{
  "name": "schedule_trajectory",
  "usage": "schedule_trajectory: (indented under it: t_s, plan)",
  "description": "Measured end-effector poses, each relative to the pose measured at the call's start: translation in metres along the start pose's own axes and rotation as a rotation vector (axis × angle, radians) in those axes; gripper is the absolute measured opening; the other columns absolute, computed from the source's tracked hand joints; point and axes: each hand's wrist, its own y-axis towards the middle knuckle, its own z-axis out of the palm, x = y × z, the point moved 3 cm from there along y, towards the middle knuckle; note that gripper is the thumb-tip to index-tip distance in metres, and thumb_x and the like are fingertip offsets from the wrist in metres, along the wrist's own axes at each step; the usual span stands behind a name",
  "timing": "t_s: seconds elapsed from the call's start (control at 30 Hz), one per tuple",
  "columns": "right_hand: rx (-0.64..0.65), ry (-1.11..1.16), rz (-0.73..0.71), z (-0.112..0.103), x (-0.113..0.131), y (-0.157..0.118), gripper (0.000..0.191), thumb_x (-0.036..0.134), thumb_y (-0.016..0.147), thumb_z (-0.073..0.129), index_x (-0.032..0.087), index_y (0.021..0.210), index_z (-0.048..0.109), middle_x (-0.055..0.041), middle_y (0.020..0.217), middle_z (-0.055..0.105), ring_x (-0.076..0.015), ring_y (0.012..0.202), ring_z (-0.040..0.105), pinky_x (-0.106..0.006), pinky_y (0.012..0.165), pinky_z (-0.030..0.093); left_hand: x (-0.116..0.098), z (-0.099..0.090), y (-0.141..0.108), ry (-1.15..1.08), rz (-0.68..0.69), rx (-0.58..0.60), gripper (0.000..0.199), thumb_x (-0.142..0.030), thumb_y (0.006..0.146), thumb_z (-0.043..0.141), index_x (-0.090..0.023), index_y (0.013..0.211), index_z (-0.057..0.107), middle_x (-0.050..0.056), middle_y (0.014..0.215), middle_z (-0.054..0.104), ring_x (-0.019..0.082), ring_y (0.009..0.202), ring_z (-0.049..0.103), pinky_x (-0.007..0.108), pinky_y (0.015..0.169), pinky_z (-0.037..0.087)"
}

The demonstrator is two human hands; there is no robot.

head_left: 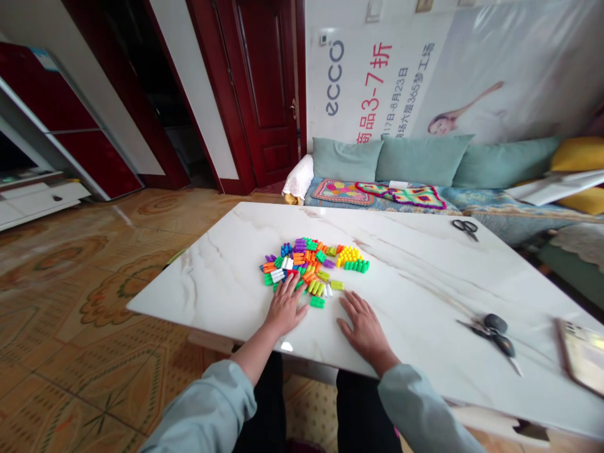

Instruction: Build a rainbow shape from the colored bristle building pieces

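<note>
A pile of small plastic pieces [309, 258] in many colours lies on the white marble-patterned table [425, 270]. They look like short rounded pegs, many joined in little rows. My left hand [283, 308] lies flat at the pile's near left side, its fingertips over a few pieces. My right hand [364, 324] rests palm down on the tabletop, fingers spread, just right of the pile's near edge. Yellow pieces [349, 255] and a row of green pieces [357, 266] sit at the pile's right end. Closest to me is a separate green piece [317, 302].
On the right lie dark-handled scissors [493, 333] and, at the table's edge, a phone-like object [585, 355]. Black-handled scissors [465, 228] are near the far right corner. Behind the table stands a sofa [476, 200] with green cushions [419, 160].
</note>
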Motion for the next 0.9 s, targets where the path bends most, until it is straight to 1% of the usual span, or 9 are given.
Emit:
schedule_trajectory:
  t_s: [0.33,0.53,0.73,0.8,0.83,0.9]
  plan:
    - [0.039,0.014,0.028,-0.006,0.005,0.000,0.053,0.041,0.091,0.043,0.015,0.136,0.047,-0.0103,0.150,0.037,-0.0243,0.140,0.026,-0.043,0.114,0.023,0.000,0.002,0.001,-0.005,-0.006,0.006,0.055,-0.038,0.085,0.053,-0.023,0.138,0.045,0.005,0.156,0.023,0.028,0.144,0.017,0.048,0.116,0.019]
    - [0.038,0.020,0.024,-0.004,0.002,0.001,0.054,0.041,0.090,0.043,0.015,0.137,0.046,-0.0108,0.150,0.036,-0.0242,0.140,0.026,-0.043,0.114,0.023,-0.001,0.002,0.000,0.008,0.000,0.006,0.055,-0.037,0.086,0.052,-0.023,0.138,0.044,0.005,0.157,0.021,0.027,0.144,0.015,0.047,0.116,0.017]
    - [0.064,-0.006,0.022,-0.003,0.004,-0.002,0.054,0.040,0.091,0.042,0.015,0.138,0.045,-0.0106,0.151,0.034,-0.0245,0.141,0.025,-0.044,0.114,0.023,0.001,0.005,-0.001,0.026,0.012,0.015,0.056,-0.036,0.087,0.051,-0.023,0.141,0.040,0.006,0.158,0.018,0.027,0.145,0.013,0.049,0.115,0.016]
    - [0.070,-0.030,0.026,-0.006,0.005,0.000,0.054,0.038,0.090,0.044,0.014,0.138,0.046,-0.0113,0.150,0.036,-0.0259,0.140,0.027,-0.044,0.113,0.025,0.001,0.005,0.000,0.023,0.014,0.009,0.056,-0.035,0.086,0.052,-0.024,0.140,0.041,0.006,0.158,0.017,0.028,0.145,0.013,0.049,0.115,0.016]
    - [0.079,-0.042,0.032,-0.009,0.006,0.004,0.052,0.036,0.089,0.046,0.014,0.135,0.049,-0.0118,0.148,0.039,-0.0269,0.137,0.031,-0.043,0.111,0.028,0.002,0.005,0.000,0.020,0.012,0.005,0.056,-0.035,0.086,0.052,-0.024,0.140,0.041,0.005,0.158,0.018,0.028,0.145,0.014,0.049,0.115,0.016]
    - [0.132,-0.048,0.044,-0.017,0.006,0.019,0.041,0.030,0.087,0.048,0.016,0.123,0.060,-0.0120,0.137,0.052,-0.0272,0.126,0.046,-0.039,0.102,0.038,0.002,0.005,0.002,0.009,0.007,0.002,0.057,-0.035,0.085,0.053,-0.025,0.140,0.041,0.005,0.158,0.018,0.028,0.144,0.015,0.049,0.115,0.016]
